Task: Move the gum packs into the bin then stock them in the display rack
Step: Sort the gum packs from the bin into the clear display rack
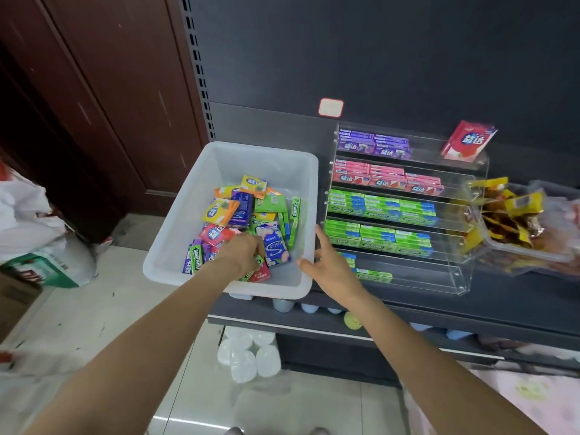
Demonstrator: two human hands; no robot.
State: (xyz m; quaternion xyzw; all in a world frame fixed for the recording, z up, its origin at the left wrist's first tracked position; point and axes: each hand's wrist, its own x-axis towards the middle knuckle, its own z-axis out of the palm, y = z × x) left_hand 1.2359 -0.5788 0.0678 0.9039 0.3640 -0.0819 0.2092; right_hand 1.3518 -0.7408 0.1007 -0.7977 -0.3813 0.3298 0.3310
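The left hand [243, 251] reaches into the bin [201, 183] at the centre of the frame, its fingers curled down among the gum packs [248, 215]; they look closed on a small green pack at the near edge of the pile, though the knuckles hide the actual grip. The right hand [329, 262] is just to the right, fingers spread and relaxed, holding nothing, with its thumb and fingertips at the bin's right rim; whether they touch the plastic cannot be told.

The bin is white translucent plastic and sits on a dark shelf [502, 309], its near left corner overhanging the shelf edge. Inside it lies a loose heap of mixed packs: yellow, orange, purple, red, blue and green ones, some flat and some on edge.

Immediately right of the bin stands the display rack [455, 240], a clear stepped acrylic unit. Its top tier holds purple packs, the next pink, the two below green and blue, and the lowest tier only a few green ones near its left end. A red pack [469, 141] leans tilted at the rack's upper right corner.

Further right is a clear tray [533, 255] of yellow-wrapped snacks. At the left of the frame, white bags [31, 221] rest on the tiled floor [110, 309].
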